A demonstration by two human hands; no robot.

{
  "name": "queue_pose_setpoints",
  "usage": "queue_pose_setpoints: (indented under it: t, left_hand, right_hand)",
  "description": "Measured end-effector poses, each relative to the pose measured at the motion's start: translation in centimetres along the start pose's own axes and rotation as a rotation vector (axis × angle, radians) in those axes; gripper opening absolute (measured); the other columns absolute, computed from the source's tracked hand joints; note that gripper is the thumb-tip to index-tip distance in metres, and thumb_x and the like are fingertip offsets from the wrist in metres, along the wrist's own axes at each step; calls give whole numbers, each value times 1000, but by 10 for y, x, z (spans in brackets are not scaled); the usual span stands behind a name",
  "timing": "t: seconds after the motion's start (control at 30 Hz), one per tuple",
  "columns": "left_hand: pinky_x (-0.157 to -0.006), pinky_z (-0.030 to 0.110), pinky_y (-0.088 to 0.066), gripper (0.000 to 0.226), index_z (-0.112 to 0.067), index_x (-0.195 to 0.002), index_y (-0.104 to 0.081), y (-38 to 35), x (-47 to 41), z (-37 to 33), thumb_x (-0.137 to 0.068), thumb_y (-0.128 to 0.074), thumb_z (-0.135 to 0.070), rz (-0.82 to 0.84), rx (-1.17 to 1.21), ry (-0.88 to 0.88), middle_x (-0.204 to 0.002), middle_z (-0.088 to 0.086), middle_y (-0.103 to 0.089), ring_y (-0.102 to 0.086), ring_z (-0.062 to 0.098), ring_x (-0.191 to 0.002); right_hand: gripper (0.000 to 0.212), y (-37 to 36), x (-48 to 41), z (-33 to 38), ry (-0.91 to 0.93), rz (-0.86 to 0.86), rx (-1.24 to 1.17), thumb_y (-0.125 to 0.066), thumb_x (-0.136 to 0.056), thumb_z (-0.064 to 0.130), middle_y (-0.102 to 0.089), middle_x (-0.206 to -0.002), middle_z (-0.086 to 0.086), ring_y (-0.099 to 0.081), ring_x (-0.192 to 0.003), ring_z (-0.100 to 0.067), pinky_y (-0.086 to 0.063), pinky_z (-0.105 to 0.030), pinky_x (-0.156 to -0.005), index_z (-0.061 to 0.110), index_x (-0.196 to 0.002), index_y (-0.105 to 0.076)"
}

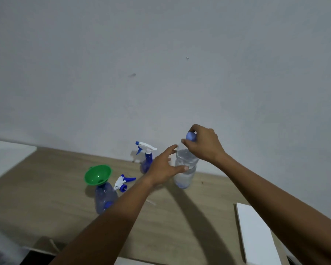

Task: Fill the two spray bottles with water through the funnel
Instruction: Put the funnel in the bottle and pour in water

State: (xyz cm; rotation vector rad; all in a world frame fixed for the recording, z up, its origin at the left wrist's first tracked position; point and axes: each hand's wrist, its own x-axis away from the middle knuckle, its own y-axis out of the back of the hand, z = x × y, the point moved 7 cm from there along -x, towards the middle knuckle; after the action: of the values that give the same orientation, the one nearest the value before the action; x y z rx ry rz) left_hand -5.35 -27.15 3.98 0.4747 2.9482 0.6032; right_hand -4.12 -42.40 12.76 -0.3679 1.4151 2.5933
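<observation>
Right hand (203, 144): fingers pinch the blue screw cap (191, 136) of the clear plastic water bottle (184, 169).
Left hand (165, 167): fingers spread beside the bottle; close them firmly before twisting.
Green plastic funnel (97, 175): seated in the open translucent blue spray bottle (104, 197).

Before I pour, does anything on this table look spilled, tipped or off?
No spill shows. The green funnel sits tilted in the near spray bottle, and that bottle's trigger head lies loose on the table beside it.
</observation>
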Motion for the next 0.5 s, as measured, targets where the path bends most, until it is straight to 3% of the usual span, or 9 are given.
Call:
queue_pose_setpoints:
  t: [0.13,0.27,0.43,0.5]
  left_hand:
    - [-96,26,-51,85,-38,-144,-44,6,15,0,-72,-88,-35,21,105,-20,-139,-16,-52,-59,11,-121]
    - [-106,43,-51,86,-24,-140,-54,22,37,13,-65,-93,-34,118,168,-8,-135,-6,-64,-63,12,-121]
    - [-105,37,-51,63,-17,-129,-62,53,64,18,-72,-88,-8,132,167,-14,-124,-1,-71,-64,16,-120]
    - [-105,39,-50,62,-18,-128,-63,66,70,18,-72,-88,-8,119,165,-29,-124,-2,-71,-64,18,-121]
  right_hand:
    - [18,0,25,22,38,3,-63,-72,-85,34,-68,-87,4,-64,-82,-20,-45,-28,-67,19,-93,-66]
    - [20,-10,41,48,75,71,-117,-76,-82,37,-66,-76,5,-62,-67,-16,-51,-30,-60,19,-84,-67]
    - [22,-33,52,81,158,138,-152,-76,-82,39,-66,-71,0,-62,-64,-18,-52,-35,-61,18,-83,-67]
    - [22,-40,52,93,185,145,-180,-77,-82,37,-66,-70,-2,-62,-62,-19,-51,-35,-59,17,-84,-68]
